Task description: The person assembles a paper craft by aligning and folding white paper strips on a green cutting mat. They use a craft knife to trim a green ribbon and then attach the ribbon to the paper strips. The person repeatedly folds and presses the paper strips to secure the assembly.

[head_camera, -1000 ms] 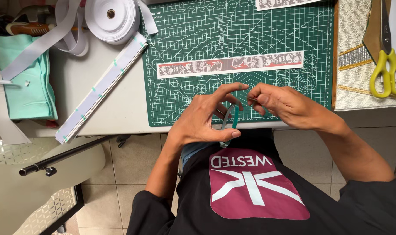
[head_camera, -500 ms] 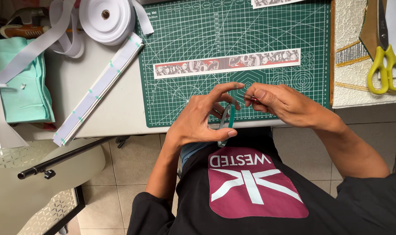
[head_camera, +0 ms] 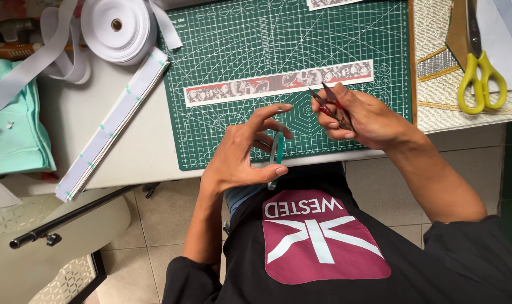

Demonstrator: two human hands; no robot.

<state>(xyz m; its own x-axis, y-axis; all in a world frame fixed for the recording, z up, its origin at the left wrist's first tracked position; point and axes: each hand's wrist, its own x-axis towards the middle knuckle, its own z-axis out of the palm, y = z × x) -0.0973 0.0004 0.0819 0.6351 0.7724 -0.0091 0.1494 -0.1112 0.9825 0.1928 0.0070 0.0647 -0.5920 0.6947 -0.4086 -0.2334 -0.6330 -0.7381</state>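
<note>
Grey table (head_camera: 98,107) over a tiled floor, green mat (head_camera: 256,45) on top. Far left: white tape roll (head_camera: 116,27), partly cut off. Far right: yellow scissors (head_camera: 481,67), tips out of view. Printed strip (head_camera: 278,83) flat on mat. Left hand (head_camera: 242,152) pinching a thin teal band (head_camera: 277,152), hard to make out. Right hand (head_camera: 360,115) closed around small red snips (head_camera: 330,104), blades apart, handles hidden.
</note>
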